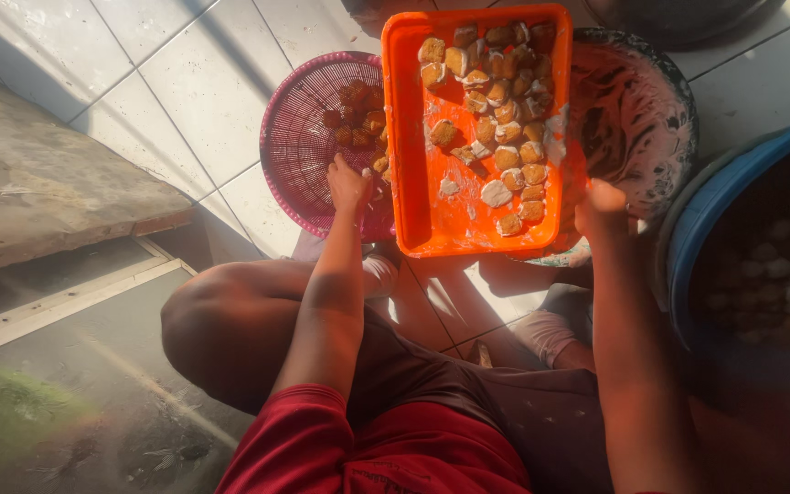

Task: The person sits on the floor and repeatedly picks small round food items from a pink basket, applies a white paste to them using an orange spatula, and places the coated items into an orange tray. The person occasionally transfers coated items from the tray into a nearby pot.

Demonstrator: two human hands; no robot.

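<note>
Reaching into pink basket (299,137), left hand (347,183) grip unclear, right hand (601,210) gripping orange tray (422,137)

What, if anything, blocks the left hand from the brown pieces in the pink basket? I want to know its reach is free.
Nothing visible does. The left hand is already over the pink basket, with the brown pieces just beyond it.

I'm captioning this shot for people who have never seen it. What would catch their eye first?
The bright orange tray at top centre, sunlit and loaded with browned, flour-dusted food pieces. Left of it sits a pink round basket holding a few darker pieces, where the left hand reaches in. The right hand is at the tray's lower right corner, beside a batter-smeared bowl.
</note>
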